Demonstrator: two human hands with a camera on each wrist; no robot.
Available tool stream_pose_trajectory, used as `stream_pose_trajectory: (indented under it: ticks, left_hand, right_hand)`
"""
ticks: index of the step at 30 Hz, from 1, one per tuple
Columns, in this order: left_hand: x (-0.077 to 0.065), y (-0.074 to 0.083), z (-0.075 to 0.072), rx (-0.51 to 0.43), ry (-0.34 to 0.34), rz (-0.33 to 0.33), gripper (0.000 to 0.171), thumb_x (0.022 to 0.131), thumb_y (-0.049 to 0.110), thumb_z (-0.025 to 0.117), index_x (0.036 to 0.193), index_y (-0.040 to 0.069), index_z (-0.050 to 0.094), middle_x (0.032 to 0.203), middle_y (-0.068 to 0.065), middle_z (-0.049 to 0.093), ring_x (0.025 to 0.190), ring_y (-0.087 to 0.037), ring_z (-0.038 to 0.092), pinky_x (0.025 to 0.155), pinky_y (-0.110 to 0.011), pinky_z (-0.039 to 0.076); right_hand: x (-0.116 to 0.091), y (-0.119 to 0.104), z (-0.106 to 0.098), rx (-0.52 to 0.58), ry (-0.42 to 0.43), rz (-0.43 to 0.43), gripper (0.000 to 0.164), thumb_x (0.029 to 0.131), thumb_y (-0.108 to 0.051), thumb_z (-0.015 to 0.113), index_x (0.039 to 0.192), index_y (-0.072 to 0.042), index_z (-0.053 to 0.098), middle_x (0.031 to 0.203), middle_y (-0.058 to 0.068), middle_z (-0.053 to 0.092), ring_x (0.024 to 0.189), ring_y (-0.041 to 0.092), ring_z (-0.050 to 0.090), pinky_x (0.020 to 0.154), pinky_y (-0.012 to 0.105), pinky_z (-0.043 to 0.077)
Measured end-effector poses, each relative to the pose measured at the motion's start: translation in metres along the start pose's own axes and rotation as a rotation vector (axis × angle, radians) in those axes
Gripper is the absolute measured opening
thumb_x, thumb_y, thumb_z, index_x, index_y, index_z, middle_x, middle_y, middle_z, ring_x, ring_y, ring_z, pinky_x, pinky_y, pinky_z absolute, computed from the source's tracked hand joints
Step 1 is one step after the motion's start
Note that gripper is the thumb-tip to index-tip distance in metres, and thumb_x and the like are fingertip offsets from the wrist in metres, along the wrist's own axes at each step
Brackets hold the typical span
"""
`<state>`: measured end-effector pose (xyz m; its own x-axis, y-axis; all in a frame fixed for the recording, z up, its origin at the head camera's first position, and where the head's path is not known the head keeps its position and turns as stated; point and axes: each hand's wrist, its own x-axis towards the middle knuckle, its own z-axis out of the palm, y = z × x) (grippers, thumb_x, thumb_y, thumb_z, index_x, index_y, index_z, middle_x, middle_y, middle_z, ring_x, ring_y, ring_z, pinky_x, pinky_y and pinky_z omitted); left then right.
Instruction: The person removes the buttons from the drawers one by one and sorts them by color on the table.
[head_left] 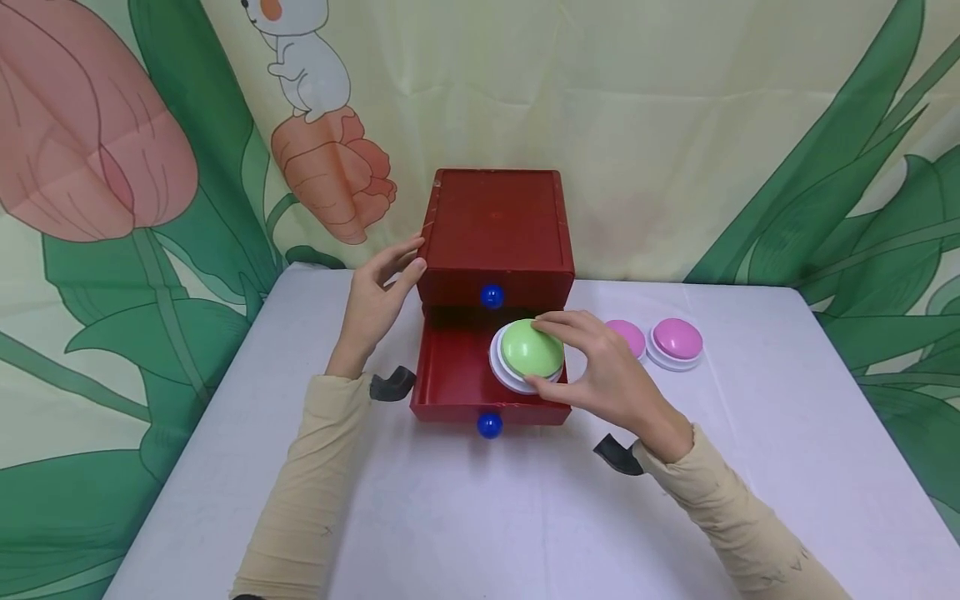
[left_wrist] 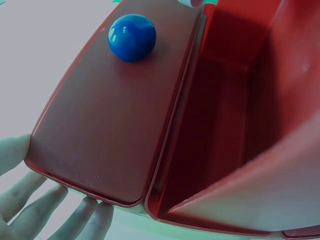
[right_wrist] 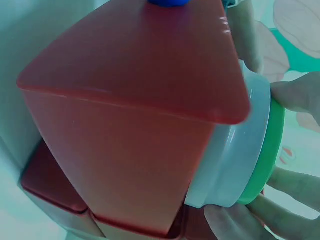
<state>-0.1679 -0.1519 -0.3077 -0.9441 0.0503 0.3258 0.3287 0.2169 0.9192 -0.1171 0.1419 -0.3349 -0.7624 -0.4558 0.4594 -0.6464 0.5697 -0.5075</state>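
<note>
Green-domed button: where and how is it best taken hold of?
Probably by the near and far edges of its round body, from above and the right, as the right hand holds it: the green-domed button has its dome up, with the closed upper drawer behind and the open lower drawer beneath.

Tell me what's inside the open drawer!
The right hand holds a green button in, or just above, the right half of the drawer. Bare red floor shows at left. The button covers what's under it; the box hides the back.

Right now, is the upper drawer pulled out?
No, the upper drawer sits closed in the red box, while the lower drawer below it stands open.
</note>
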Motion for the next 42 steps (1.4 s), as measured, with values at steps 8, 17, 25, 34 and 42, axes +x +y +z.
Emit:
stream_pose_trajectory:
  ticks: [8,17,25,34,42]
  left_hand:
    - [0.000,0.001,0.000,0.004,0.003,-0.004,0.041,0.099,0.013,0.060,0.138,0.002,0.057,0.147,-0.010,0.053,0.128,-0.025,0.057,0.104,-0.045,0.049]
    - [0.000,0.001,0.000,-0.003,0.002,0.000,0.041,0.099,0.012,0.060,0.138,0.001,0.057,0.147,-0.010,0.053,0.129,-0.026,0.056,0.104,-0.046,0.048]
    - [-0.001,0.002,0.000,0.011,0.001,0.000,0.041,0.099,0.013,0.060,0.138,0.002,0.056,0.147,-0.010,0.053,0.129,-0.027,0.056,0.105,-0.047,0.048]
    - [0.000,0.000,0.001,0.021,-0.002,0.010,0.041,0.099,0.014,0.059,0.139,0.002,0.056,0.148,-0.011,0.052,0.129,-0.028,0.055,0.104,-0.047,0.048]
    - [0.003,-0.008,0.000,0.024,0.004,0.008,0.042,0.099,0.012,0.059,0.139,0.002,0.056,0.147,-0.011,0.052,0.130,-0.028,0.055,0.104,-0.047,0.049]
  right_hand:
    - [-0.008,-0.001,-0.010,-0.013,0.019,-0.012,0.063,0.067,-0.023,0.092,0.123,-0.004,0.068,0.126,0.009,0.065,0.116,0.024,0.061,0.089,0.044,0.056]
    - [-0.014,0.003,-0.020,-0.046,0.056,-0.003,0.065,0.064,-0.018,0.093,0.123,-0.006,0.069,0.124,0.008,0.066,0.114,0.023,0.061,0.088,0.045,0.057]
    - [-0.023,0.010,-0.028,-0.074,0.071,0.012,0.063,0.064,-0.017,0.094,0.122,-0.006,0.069,0.125,0.006,0.066,0.115,0.023,0.061,0.091,0.018,0.051]
    - [-0.033,0.019,-0.037,-0.083,0.081,0.054,0.064,0.064,-0.015,0.094,0.122,-0.006,0.068,0.125,0.007,0.065,0.113,0.023,0.061,0.089,0.002,0.040]
    - [-0.037,0.030,-0.038,-0.092,0.077,0.068,0.063,0.063,-0.017,0.094,0.120,-0.006,0.069,0.123,0.005,0.066,0.109,0.020,0.062,0.085,0.004,0.043]
